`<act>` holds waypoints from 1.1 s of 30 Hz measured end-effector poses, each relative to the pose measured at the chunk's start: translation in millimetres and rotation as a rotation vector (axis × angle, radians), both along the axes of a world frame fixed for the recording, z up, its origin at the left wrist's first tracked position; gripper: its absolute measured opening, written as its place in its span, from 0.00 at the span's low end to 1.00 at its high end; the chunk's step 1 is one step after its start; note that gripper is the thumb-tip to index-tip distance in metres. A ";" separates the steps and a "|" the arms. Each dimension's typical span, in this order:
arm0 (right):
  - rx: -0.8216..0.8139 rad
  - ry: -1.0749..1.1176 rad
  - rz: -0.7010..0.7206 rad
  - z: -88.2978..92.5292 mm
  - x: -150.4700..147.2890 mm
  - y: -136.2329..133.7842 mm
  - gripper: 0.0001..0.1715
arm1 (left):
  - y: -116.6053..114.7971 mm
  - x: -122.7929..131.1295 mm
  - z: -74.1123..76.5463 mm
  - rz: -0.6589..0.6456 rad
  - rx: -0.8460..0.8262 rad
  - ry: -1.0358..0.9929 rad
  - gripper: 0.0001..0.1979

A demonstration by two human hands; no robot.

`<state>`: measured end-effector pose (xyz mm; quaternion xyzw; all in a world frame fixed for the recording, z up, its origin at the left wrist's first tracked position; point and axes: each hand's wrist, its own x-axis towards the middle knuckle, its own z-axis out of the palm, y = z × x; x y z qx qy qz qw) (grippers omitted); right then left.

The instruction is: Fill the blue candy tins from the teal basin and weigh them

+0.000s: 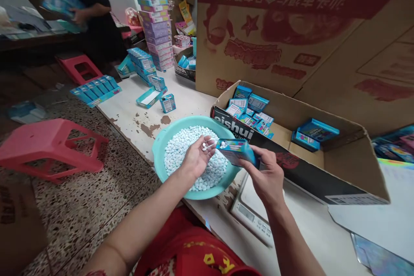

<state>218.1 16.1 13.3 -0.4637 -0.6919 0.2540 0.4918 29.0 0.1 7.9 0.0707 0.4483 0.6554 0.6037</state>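
My left hand (198, 157) is palm up and cupped over a turquoise basin (161, 172), with a few small white candies (204, 146) lying on its fingers. Many more pale candies (181, 146) fill the bottom of the basin. My right hand (265, 170) grips a small blue candy box (237, 152), tilted toward the left hand above the basin's right rim. White pieces show at the end of this box that faces the left hand. Beneath the right hand, a white digital scale (249, 213) is partly hidden.
A long open carton (343, 159) with several blue boxes (249, 105) stands behind the scale. Farther left are a small box (167, 103), a display tray (150, 96) and stacked boxes (157, 30). Red stools (48, 142) stand on the floor. A person (93, 8) carries blue boxes at the back.
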 end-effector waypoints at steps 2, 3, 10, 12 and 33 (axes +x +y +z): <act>-0.157 0.209 -0.062 -15.0 17.7 -6.6 0.22 | -9.7 -13.1 -0.3 -0.137 0.072 0.445 0.13; -0.220 0.298 -0.094 -24.0 28.6 -10.7 0.24 | -15.6 -20.9 -0.7 -0.186 0.104 0.724 0.16; -0.363 0.260 -0.345 -79.1 94.4 -43.4 0.21 | -54.6 -59.7 -19.8 -0.425 0.075 1.609 0.22; -0.374 0.234 -0.363 -90.1 99.9 -47.8 0.20 | -60.0 -57.9 -27.2 -0.438 0.123 1.741 0.22; -0.361 0.356 -0.662 -109.7 141.7 -71.5 0.26 | -58.0 -47.5 -24.0 -0.517 -0.001 1.702 0.23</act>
